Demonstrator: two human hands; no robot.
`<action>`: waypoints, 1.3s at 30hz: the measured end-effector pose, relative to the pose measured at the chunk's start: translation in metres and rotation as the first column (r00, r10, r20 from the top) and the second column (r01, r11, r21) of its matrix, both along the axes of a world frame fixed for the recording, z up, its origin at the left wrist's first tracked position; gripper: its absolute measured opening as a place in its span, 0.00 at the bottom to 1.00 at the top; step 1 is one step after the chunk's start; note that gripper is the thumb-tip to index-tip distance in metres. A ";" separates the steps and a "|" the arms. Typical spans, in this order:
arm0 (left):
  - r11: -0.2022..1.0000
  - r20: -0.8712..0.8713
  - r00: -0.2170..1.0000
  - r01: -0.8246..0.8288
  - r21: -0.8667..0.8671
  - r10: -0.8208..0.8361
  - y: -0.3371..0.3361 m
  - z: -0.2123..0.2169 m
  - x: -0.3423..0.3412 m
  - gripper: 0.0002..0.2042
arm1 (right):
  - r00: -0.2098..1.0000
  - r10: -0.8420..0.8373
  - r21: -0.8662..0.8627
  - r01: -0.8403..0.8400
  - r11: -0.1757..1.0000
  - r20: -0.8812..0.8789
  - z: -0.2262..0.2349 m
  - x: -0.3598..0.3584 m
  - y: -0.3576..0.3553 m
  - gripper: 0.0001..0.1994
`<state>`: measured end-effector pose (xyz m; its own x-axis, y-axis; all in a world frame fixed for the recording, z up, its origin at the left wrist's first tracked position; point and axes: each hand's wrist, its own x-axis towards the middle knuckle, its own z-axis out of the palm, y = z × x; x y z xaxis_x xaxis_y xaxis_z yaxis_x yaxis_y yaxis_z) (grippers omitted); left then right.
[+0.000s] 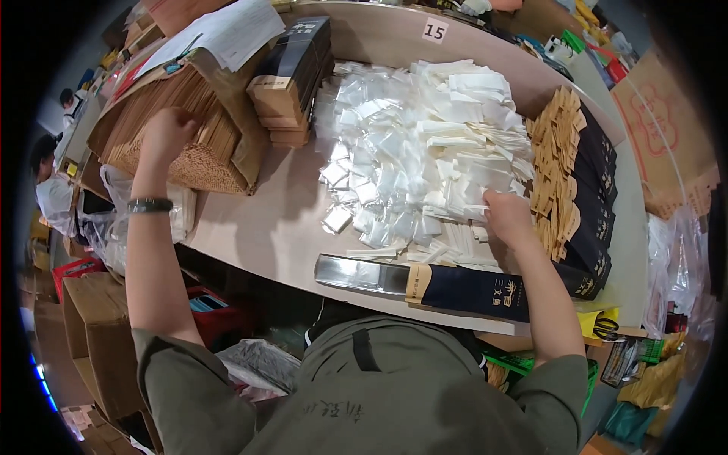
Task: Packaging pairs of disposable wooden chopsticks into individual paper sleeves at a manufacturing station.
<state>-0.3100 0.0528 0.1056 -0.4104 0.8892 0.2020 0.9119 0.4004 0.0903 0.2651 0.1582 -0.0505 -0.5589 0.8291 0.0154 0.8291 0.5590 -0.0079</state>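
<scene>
My left hand (171, 130) is up at the left, over an open carton (246, 155) packed with upright brown paper strips (163, 152). Its fingers are curled, and what they grip is hidden. Toward the right of the table, my right hand (509, 218) pinches the edge of a small white packet (476, 208) from a broad heap of white packets (470, 144). Left of these lie many shiny clear sachets (364, 152). Along the table's near edge rests a long narrow box (462, 290), dark blue with a tan band and a silvery end (356, 274).
Flat dark boxes (292, 64) are stacked behind the carton. Overlapping dark-and-tan sleeves (580, 182) line the right side against the raised table wall (364, 23). Papers (220, 34) lie atop the carton. Scissors (605, 327) hang at the lower right. Other people (57, 189) are far left.
</scene>
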 end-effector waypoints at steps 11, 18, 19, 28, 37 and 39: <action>0.990 -0.272 0.962 0.019 0.140 0.020 0.016 -0.002 0.008 0.12 | 0.989 -0.151 0.095 0.151 0.984 -0.007 0.005 0.002 -0.021 0.05; 0.849 0.163 0.985 -0.138 0.510 0.063 -0.098 -0.052 0.009 0.12 | 0.843 0.095 -0.017 -0.123 0.992 -0.529 0.056 -0.085 -0.108 0.06; 0.774 0.412 0.906 -0.326 0.543 0.092 -0.114 -0.076 0.035 0.11 | 0.843 0.141 -0.034 -0.185 0.982 -0.519 0.050 -0.100 -0.125 0.07; 0.837 0.811 0.556 -0.343 0.426 -0.185 -0.196 -0.215 0.177 0.08 | 0.932 0.217 -0.257 -0.294 0.921 -0.291 0.013 -0.122 -0.158 0.11; 0.966 0.956 0.161 -0.038 0.254 -0.245 -0.151 -0.176 0.194 0.04 | 0.935 0.109 -0.305 -0.219 0.927 -0.338 0.030 -0.121 -0.169 0.17; 0.979 0.966 0.167 0.079 0.187 -0.198 -0.155 -0.174 0.170 0.05 | 0.910 0.095 -0.268 -0.216 0.939 -0.403 0.039 -0.091 -0.170 0.19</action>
